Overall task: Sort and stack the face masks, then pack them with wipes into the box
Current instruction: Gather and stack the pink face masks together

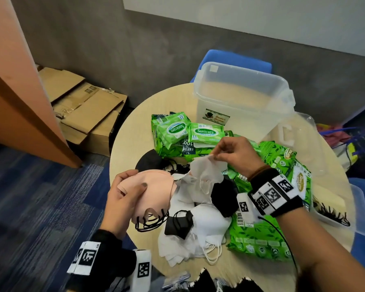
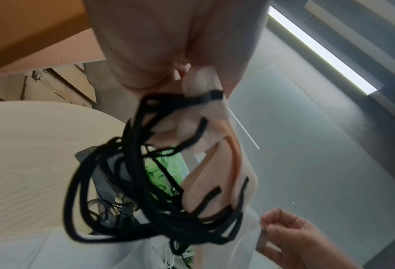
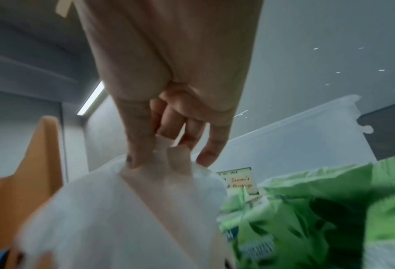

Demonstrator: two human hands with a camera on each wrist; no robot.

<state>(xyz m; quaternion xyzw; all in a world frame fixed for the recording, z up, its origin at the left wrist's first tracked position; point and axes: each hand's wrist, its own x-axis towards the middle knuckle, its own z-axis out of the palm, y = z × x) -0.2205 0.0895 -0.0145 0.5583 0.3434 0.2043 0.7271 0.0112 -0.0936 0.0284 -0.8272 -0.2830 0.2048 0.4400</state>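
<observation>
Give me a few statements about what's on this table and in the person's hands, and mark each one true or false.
1. The left hand holds pink masks. True.
2. The right hand pinches a black mask. False: it pinches a white mask.
3. The clear box already holds wipes. False: no wipes are inside it.
4. Green wipe packs lie on the table. True.
5. The box lid is on. False: the box is open.

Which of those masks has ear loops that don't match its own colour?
The pink mask in the left hand: its loops are black. The white mask pinched by the right hand has white loops.
</observation>
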